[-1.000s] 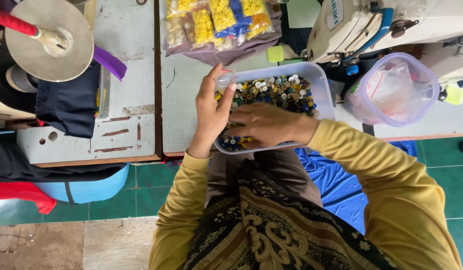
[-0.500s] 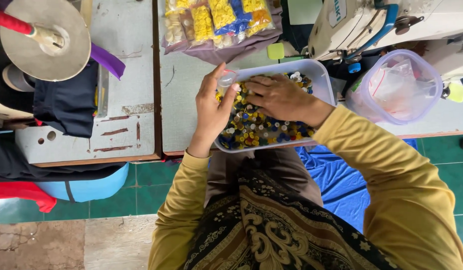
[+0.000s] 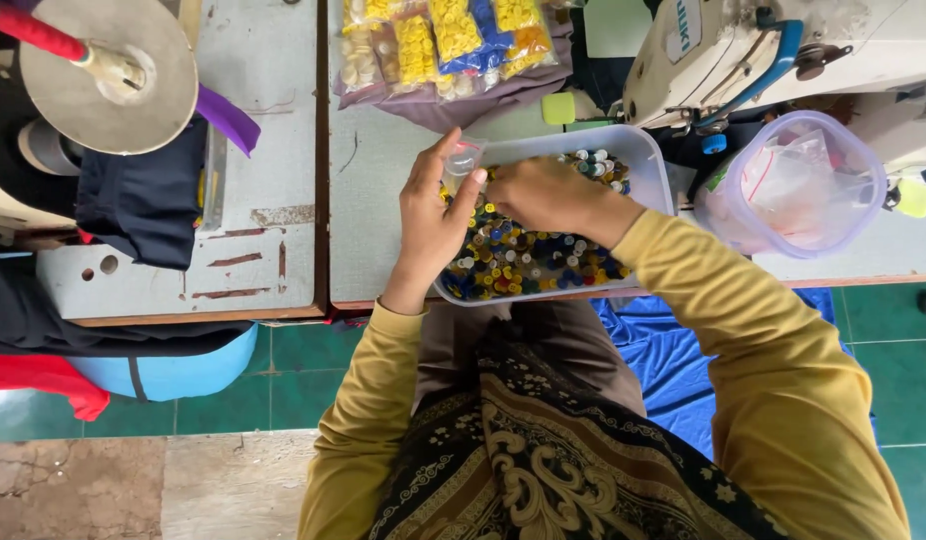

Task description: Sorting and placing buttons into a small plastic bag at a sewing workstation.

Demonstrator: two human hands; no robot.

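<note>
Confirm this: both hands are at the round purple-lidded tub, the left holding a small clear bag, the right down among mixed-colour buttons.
Wrong tub. The head view shows the left hand with the small clear bag and the right hand among the buttons in the rectangular clear tray; the round tub sits untouched alongside.

The light is bright and soft, like daylight, and it spreads evenly. No strong shadows show. Only a faint, soft shadow lies under the left hand [image 3: 430,225] on the grey bench [image 3: 373,210]. The clear packets of buttons [image 3: 448,40] shine a little with glare. The white sewing machine [image 3: 783,45] looks very bright. Most things look sharp. The yellow sleeve [image 3: 783,400] close to the camera looks a bit soft.
</note>
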